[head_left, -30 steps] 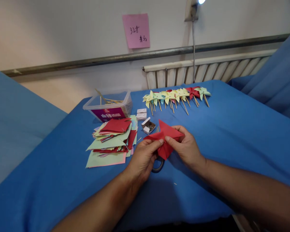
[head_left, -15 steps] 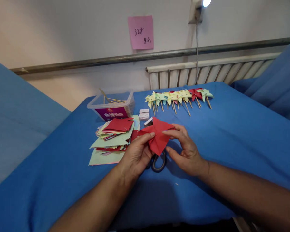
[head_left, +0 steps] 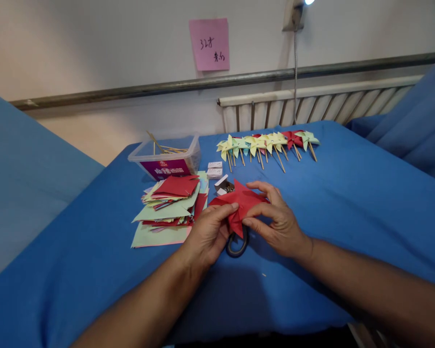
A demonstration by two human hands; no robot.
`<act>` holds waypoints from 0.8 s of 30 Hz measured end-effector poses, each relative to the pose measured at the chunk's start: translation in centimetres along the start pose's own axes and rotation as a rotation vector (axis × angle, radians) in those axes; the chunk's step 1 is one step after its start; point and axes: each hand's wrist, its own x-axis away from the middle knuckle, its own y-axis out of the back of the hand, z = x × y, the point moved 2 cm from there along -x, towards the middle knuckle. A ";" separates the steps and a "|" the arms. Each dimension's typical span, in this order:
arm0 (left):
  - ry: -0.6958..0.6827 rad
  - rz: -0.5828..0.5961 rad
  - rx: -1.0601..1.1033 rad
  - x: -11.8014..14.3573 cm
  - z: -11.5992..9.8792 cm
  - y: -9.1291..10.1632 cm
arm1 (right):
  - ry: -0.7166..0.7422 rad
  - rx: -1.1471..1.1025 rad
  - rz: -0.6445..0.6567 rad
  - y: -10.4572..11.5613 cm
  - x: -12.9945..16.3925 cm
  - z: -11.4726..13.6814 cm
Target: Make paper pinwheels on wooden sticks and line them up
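L grip (head_left: 209, 233) & R grip (head_left: 282, 226) hold 1 red pinwheel (head_left: 242, 202)

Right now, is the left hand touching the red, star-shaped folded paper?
Touching. The head view shows it plainly: the left hand has its thumb lying on the red, star-shaped folded paper, near the middle.

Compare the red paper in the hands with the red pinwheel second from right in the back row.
Place: the red paper is held in the left hand, the right hand at its edge; the red pinwheel lies in the row.
Stick: none shows on the red paper; sticks show below the red pinwheel.
Shared: both are red, with pointed, folded blades.
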 end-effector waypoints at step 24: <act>-0.028 0.038 -0.115 0.0 0.6 -0.3 | -0.187 -0.074 -0.130 -0.3 -0.1 -0.9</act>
